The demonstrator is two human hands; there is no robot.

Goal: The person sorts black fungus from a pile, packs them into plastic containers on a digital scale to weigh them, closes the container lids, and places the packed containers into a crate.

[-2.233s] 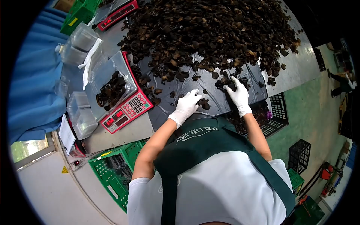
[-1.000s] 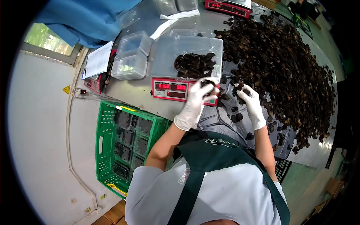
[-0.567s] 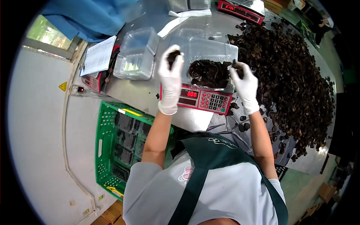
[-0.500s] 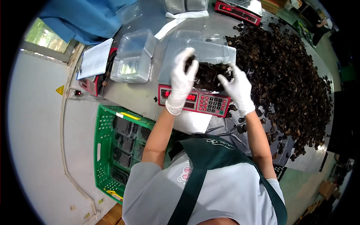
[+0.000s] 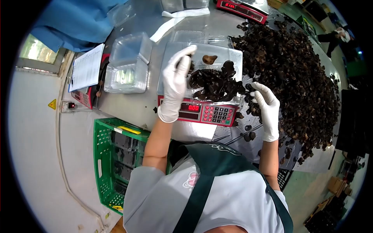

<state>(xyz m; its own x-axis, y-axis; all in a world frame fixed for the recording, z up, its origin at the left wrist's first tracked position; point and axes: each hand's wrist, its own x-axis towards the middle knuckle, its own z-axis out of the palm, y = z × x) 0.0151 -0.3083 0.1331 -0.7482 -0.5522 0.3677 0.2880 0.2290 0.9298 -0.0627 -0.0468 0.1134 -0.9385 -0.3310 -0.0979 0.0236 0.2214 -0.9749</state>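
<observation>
On the red scale (image 5: 221, 115), dark, frilled fungus (image 5: 213, 83) lay heaped in a clear tray (image 5: 235, 100), with one tan piece (image 5: 210, 59) apart behind the heap. The pieces looked light, limp and probably slick, best pinched by a thick fold, since thin rims might tear. The left hand (image 5: 175, 83) hovered beside the heap with fingers loosely bent, partly screening the scale; whether it gripped the dark bit behind its fingers, I could not tell. The right hand (image 5: 268, 110) had its fingertips drawn fairly narrow by dark pieces at the big pile's (image 5: 287, 77) edge, its grip unclear. Nested containers (image 5: 126, 75) stood left on the counter (image 5: 124, 104).
</observation>
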